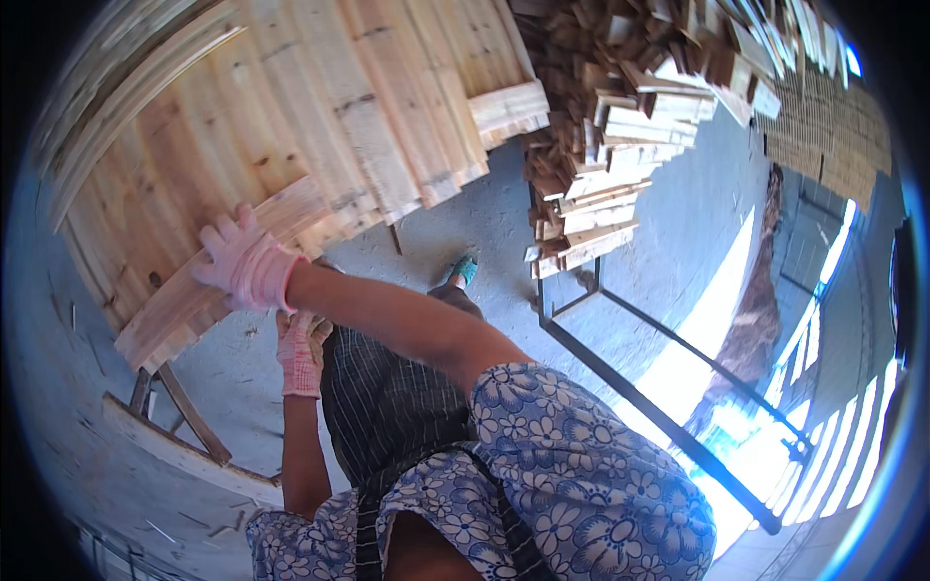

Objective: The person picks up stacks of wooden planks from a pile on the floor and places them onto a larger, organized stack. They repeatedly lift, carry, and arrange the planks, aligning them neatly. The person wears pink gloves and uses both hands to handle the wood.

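Observation:
My right hand, in a pink-and-white knitted glove, lies across a short wooden board, its fingers spread over the far edge. That board lies crosswise on the near ends of several long wooden planks set side by side. My left hand, in a matching glove, is just below the right wrist, close to the near edge of the planks. The right wrist and forearm partly cover it, and whether it holds anything is not visible. Another short board lies crosswise at the planks' right end.
A big stack of short boards rises at the right on a dark metal frame. Narrow strips lie along the planks' left side. Wooden legs and a curved-looking timber are at lower left. Wood scraps litter the floor.

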Action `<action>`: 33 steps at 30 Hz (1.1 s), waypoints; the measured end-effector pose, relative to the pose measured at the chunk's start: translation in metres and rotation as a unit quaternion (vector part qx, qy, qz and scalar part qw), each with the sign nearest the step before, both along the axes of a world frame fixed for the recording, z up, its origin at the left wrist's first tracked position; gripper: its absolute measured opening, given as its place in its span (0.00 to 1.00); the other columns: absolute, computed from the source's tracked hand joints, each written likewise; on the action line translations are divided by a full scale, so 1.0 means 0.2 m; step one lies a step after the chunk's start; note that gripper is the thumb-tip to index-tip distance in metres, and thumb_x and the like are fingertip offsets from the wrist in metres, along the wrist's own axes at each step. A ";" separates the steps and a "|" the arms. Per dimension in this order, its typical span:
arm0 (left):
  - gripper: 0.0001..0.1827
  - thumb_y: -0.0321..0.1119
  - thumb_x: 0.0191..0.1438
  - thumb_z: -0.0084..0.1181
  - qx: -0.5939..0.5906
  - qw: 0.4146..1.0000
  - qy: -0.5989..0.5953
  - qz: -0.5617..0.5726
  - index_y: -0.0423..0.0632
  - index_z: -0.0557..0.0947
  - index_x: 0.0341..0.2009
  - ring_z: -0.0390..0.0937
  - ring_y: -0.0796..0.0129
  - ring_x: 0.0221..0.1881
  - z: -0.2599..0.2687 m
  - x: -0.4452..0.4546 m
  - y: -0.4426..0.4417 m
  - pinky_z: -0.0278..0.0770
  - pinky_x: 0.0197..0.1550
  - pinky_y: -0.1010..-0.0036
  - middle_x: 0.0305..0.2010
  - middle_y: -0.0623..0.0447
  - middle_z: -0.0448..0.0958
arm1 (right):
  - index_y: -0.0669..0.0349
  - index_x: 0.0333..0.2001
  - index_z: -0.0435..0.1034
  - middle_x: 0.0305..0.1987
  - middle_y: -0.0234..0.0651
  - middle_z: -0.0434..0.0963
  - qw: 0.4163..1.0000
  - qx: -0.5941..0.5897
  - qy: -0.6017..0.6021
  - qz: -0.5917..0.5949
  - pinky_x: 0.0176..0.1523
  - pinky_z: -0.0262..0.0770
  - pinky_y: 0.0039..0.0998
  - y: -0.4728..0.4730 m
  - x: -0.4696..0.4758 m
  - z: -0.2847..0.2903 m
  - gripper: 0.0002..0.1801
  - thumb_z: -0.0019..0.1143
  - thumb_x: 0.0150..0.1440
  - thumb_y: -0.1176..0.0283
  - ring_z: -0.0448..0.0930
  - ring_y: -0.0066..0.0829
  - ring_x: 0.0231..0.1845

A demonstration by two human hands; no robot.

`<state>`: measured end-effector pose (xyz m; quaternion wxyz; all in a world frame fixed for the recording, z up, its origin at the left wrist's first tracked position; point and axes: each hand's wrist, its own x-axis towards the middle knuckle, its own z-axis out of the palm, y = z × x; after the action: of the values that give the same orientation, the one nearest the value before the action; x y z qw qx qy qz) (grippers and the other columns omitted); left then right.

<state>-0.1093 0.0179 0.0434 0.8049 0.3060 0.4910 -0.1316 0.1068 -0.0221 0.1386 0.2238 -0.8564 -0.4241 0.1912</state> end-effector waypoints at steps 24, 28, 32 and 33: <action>0.57 0.57 0.53 0.67 0.379 0.370 -0.219 -0.820 0.63 0.44 0.77 0.63 0.35 0.68 -1.00 0.05 -4.23 0.68 0.66 0.52 0.70 0.27 0.49 | 0.47 0.77 0.44 0.79 0.44 0.55 0.020 0.357 0.295 -0.886 0.75 0.52 0.56 -4.80 -1.85 -1.91 0.53 0.42 0.59 0.27 0.61 0.54 0.73; 0.58 0.52 0.53 0.69 0.368 0.427 -0.196 -0.802 0.66 0.41 0.77 0.73 0.31 0.58 -1.06 -0.16 -4.33 0.73 0.62 0.57 0.72 0.24 0.44 | 0.63 0.71 0.57 0.73 0.44 0.65 0.094 0.610 0.230 -0.753 0.74 0.58 0.42 -4.83 -1.83 -2.14 0.53 0.41 0.60 0.28 0.64 0.45 0.72; 0.61 0.53 0.50 0.72 0.367 0.451 -0.252 -0.774 0.65 0.42 0.77 0.69 0.32 0.63 -1.21 -0.45 -4.19 0.68 0.67 0.58 0.73 0.25 0.38 | 0.56 0.70 0.61 0.67 0.42 0.71 0.066 0.569 0.251 -0.780 0.65 0.73 0.47 -4.75 -1.88 -1.93 0.51 0.43 0.58 0.26 0.73 0.43 0.64; 0.61 0.54 0.50 0.73 0.356 0.445 -0.255 -0.781 0.65 0.43 0.77 0.68 0.32 0.65 -1.21 -0.48 -4.20 0.67 0.68 0.58 0.74 0.26 0.37 | 0.56 0.70 0.61 0.67 0.42 0.71 0.067 0.576 0.254 -0.774 0.65 0.73 0.47 -4.74 -1.92 -1.90 0.51 0.44 0.58 0.26 0.74 0.43 0.64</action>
<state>-0.2049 -0.8213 -0.1991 0.2717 0.8401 -0.1785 -0.4343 -0.2778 -0.9709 -0.2415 0.7638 -0.2079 0.5817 -0.1869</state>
